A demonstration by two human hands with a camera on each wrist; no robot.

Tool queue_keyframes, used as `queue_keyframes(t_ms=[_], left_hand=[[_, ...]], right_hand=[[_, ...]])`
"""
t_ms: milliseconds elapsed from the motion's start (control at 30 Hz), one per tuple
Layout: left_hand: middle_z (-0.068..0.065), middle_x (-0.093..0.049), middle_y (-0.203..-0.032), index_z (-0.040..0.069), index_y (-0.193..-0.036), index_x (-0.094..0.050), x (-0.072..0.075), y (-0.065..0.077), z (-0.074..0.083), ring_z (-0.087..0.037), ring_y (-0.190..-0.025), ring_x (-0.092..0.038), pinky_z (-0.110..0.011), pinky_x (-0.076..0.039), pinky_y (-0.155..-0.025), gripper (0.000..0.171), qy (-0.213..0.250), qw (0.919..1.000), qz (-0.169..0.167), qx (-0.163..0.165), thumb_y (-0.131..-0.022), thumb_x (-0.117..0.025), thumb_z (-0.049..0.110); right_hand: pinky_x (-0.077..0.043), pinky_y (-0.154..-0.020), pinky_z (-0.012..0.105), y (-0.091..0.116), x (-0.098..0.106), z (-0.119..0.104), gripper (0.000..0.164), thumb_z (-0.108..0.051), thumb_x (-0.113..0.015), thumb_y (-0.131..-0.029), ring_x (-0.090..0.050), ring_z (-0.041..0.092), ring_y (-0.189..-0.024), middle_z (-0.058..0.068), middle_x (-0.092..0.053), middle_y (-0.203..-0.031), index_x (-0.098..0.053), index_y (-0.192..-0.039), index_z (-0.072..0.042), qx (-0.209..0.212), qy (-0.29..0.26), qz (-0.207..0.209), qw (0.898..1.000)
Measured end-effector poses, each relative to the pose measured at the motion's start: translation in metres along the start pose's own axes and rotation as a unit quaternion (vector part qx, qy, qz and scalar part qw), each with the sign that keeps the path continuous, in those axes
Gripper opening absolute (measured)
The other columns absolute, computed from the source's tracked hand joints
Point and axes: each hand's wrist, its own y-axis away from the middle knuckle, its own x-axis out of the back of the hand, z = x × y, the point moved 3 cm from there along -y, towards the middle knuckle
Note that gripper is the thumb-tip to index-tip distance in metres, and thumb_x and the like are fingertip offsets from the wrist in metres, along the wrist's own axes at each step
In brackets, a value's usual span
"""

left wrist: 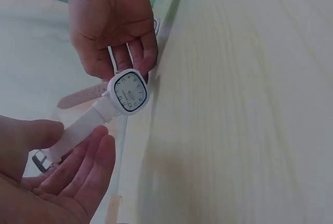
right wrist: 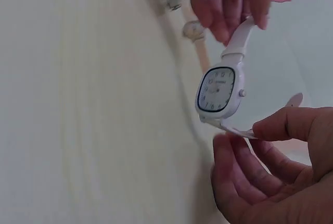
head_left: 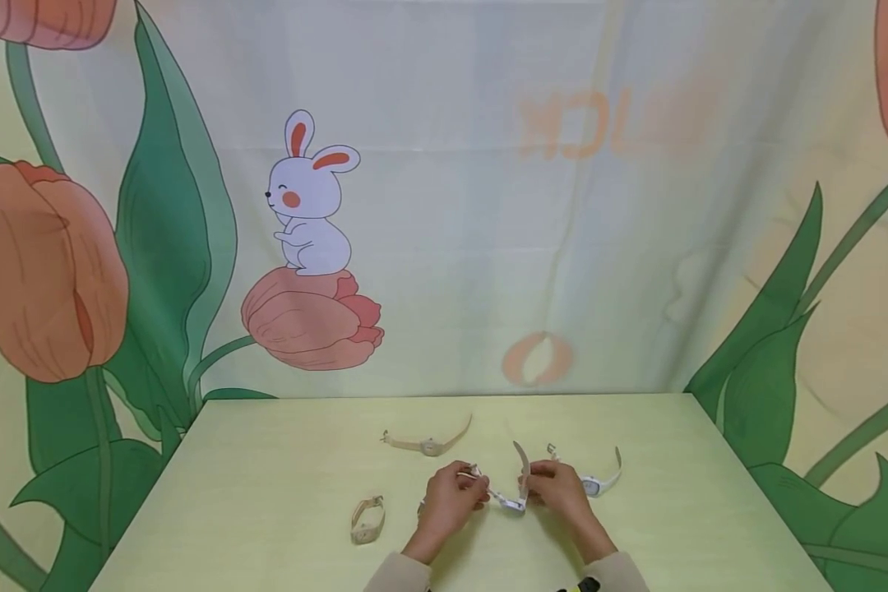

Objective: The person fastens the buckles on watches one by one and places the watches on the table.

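Observation:
A white wristwatch with a rounded-square face (left wrist: 128, 92) is held up between both hands over the table. My left hand (head_left: 451, 500) pinches the buckle-end strap (left wrist: 78, 130) between thumb and fingers, the metal buckle (left wrist: 40, 160) poking out past them. On the other side, my right hand (head_left: 561, 492) grips the second strap (right wrist: 237, 130) close to the case. That strap's free tip (right wrist: 295, 99) sticks up beyond the thumb. In the right wrist view the dial (right wrist: 216, 89) is tilted, with its crown (right wrist: 242, 93) showing.
On the pale table (head_left: 266, 477), a pinkish watch (head_left: 431, 446) lies stretched out at the back. A buckled beige watch (head_left: 366, 534) stands left of my hands. Another white watch (head_left: 590, 487) lies behind my right hand. Behind the table hangs a printed curtain (head_left: 444, 205).

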Motion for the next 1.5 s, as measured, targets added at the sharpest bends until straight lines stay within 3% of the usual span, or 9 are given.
queue_keyframes(t_ms=[100,200,500,700,933,1100,1367,1500], left_hand=[[-0.021,-0.074,-0.087,-0.009,-0.106,-0.062,0.004,0.001,0.003,-0.031,-0.074,-0.074,-0.025,-0.059,-0.061,0.026,0.012,0.9998,0.011,-0.006,-0.093,-0.067,0.013],[-0.023,-0.074,-0.09,-0.006,-0.108,-0.064,0.009,0.002,0.01,-0.029,-0.076,-0.074,-0.026,-0.06,-0.063,0.029,0.032,0.9993,0.019,-0.011,-0.094,-0.067,0.019],[-0.027,-0.071,-0.099,-0.011,-0.117,-0.061,0.026,0.01,0.038,-0.024,-0.087,-0.073,-0.03,-0.06,-0.076,0.033,0.104,0.994,0.018,-0.026,-0.097,-0.063,0.015],[-0.025,-0.072,-0.097,-0.005,-0.118,-0.055,0.038,0.016,0.053,-0.016,-0.083,-0.072,-0.028,-0.06,-0.076,0.032,0.135,0.9905,0.022,-0.014,-0.093,-0.067,0.012],[-0.024,-0.072,-0.09,-0.004,-0.11,-0.058,0.045,0.025,0.064,-0.012,-0.077,-0.07,-0.027,-0.06,-0.073,0.027,0.134,0.9905,0.028,-0.014,-0.093,-0.068,0.015],[-0.024,-0.072,-0.095,-0.003,-0.109,-0.059,0.049,0.032,0.074,-0.012,-0.079,-0.07,-0.025,-0.059,-0.074,0.026,0.148,0.9879,0.038,-0.025,-0.092,-0.069,0.014],[-0.02,-0.07,-0.095,-0.001,-0.109,-0.062,0.059,0.04,0.084,-0.013,-0.081,-0.07,-0.026,-0.059,-0.077,0.024,0.17,0.9834,0.052,-0.035,-0.092,-0.069,0.013],[-0.018,-0.068,-0.093,-0.002,-0.11,-0.062,0.062,0.043,0.089,-0.013,-0.079,-0.068,-0.026,-0.058,-0.076,0.024,0.174,0.9827,0.051,-0.039,-0.092,-0.069,0.014]], right_hand=[[-0.059,-0.068,0.033,0.006,-0.004,-0.004,0.033,-0.006,-0.068,-0.084,-0.071,0.019,-0.075,0.018,-0.075,-0.094,-0.065,-0.114,0.007,-0.019,-0.095,-0.025,0.995],[-0.06,-0.072,0.035,0.01,-0.005,-0.011,0.037,-0.008,-0.068,-0.085,-0.072,0.021,-0.081,0.019,-0.074,-0.097,-0.063,-0.118,0.006,-0.016,-0.133,-0.042,0.99],[-0.06,-0.08,0.043,0.029,-0.002,-0.042,0.03,-0.014,-0.064,-0.093,-0.07,0.022,-0.087,0.014,-0.072,-0.097,-0.064,-0.12,-0.002,0.012,-0.168,-0.077,0.983],[-0.057,-0.085,0.05,0.043,0.0,-0.064,0.03,-0.018,-0.063,-0.095,-0.07,0.028,-0.093,0.013,-0.07,-0.098,-0.063,-0.121,-0.002,0.039,-0.18,-0.088,0.979],[-0.059,-0.083,0.045,0.059,0.001,-0.081,0.032,-0.024,-0.064,-0.096,-0.069,0.027,-0.092,0.012,-0.069,-0.098,-0.063,-0.119,-0.002,0.061,-0.195,-0.092,0.975],[-0.058,-0.086,0.044,0.071,0.001,-0.094,0.034,-0.026,-0.067,-0.094,-0.071,0.024,-0.096,0.014,-0.07,-0.104,-0.062,-0.117,0.0,0.089,-0.209,-0.097,0.969],[-0.06,-0.083,0.037,0.086,0.002,-0.109,0.033,-0.022,-0.068,-0.093,-0.071,0.019,-0.092,0.028,-0.066,-0.108,-0.062,-0.122,-0.006,0.139,-0.209,-0.096,0.963],[-0.06,-0.08,0.034,0.091,0.001,-0.117,0.031,-0.021,-0.068,-0.093,-0.071,0.018,-0.089,0.02,-0.07,-0.101,-0.064,-0.12,-0.006,0.15,-0.207,-0.085,0.963]])
